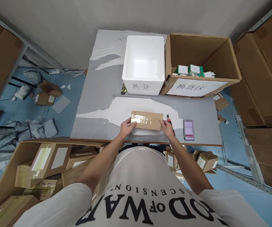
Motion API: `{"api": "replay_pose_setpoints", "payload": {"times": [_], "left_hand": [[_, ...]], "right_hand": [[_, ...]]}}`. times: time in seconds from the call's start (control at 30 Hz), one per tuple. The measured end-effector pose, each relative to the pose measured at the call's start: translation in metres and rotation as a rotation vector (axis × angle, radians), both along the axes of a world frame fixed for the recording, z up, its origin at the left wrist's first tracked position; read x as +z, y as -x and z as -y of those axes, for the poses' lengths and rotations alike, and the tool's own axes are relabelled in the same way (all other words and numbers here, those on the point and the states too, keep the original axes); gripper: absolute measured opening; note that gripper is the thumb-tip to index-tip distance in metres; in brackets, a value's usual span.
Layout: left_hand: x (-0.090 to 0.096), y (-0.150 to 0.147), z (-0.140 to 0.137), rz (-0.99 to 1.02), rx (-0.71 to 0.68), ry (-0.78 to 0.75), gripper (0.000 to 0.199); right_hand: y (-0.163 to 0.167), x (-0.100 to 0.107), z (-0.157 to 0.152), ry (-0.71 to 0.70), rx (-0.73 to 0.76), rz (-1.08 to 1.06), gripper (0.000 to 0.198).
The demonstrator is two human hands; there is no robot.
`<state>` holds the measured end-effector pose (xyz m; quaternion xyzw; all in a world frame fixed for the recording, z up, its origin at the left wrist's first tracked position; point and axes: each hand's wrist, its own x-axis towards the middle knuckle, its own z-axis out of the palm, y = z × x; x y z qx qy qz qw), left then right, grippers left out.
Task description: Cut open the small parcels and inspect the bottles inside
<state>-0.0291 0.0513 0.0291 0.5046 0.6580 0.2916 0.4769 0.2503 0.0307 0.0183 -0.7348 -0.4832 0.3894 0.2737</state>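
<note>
A small brown cardboard box with clear tape along its top is held between both hands over the front of the table. My left hand grips its left end, thumb on top. The right end is gripped by my right hand, thumb at the near corner. Right beside that hand lies a red and black box cutter, partly hidden by the hand. Under the box, a white torn patch shows on the grey table. A phone with a blurred screen lies farther right.
A white foam box and a large open carton holding green-and-white boxes stand at the back. A yellow and black cutter lies by the foam box. A big carton full of parcels stands at lower left; shelving flanks both sides.
</note>
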Motion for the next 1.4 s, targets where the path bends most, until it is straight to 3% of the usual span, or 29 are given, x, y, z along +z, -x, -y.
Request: {"api": "replay_pose_setpoints", "payload": {"times": [0.27, 0.4, 0.5, 0.67, 0.83, 0.93, 1.07, 1.13, 1.23, 1.3, 1.4], "left_hand": [[-0.01, -0.007, 0.015, -0.071, 0.1, -0.083, 0.07], [-0.004, -0.01, 0.023, -0.227, 0.041, -0.269, 0.063], [0.003, -0.014, 0.028, -0.307, -0.096, -0.399, 0.052], [0.003, -0.022, 0.041, -0.436, -0.51, -0.526, 0.042], [-0.003, -0.026, 0.047, -0.593, -0.583, -0.595, 0.045], [-0.005, -0.026, 0.047, -0.64, -0.594, -0.624, 0.046], [-0.009, -0.027, 0.048, -0.671, -0.586, -0.64, 0.049], [-0.012, -0.027, 0.05, -0.686, -0.581, -0.642, 0.052], [-0.014, -0.026, 0.051, -0.7, -0.593, -0.644, 0.055], [-0.015, -0.025, 0.051, -0.704, -0.613, -0.646, 0.057], [-0.016, -0.023, 0.05, -0.71, -0.636, -0.651, 0.058]], "right_hand": [[-0.014, -0.022, 0.006, -0.011, -0.032, -0.167, 0.06], [-0.041, -0.032, 0.016, -0.067, -0.146, 0.174, 0.047], [-0.053, -0.039, 0.021, 0.04, -0.096, 0.354, 0.042], [-0.049, -0.044, 0.018, 0.307, 0.076, 0.54, 0.047], [-0.047, -0.037, 0.009, 0.384, 0.112, 0.591, 0.04], [-0.054, -0.016, 0.001, 0.298, 0.091, 0.539, 0.045], [-0.046, 0.038, -0.016, -0.152, 0.069, 0.382, 0.052], [-0.029, 0.067, -0.025, -0.301, 0.249, 0.329, 0.054], [0.006, 0.096, -0.035, -0.305, 0.688, 0.313, 0.055], [0.029, 0.102, -0.039, -0.242, 0.955, 0.349, 0.055], [0.052, 0.101, -0.046, -0.167, 1.193, 0.492, 0.055]]}}
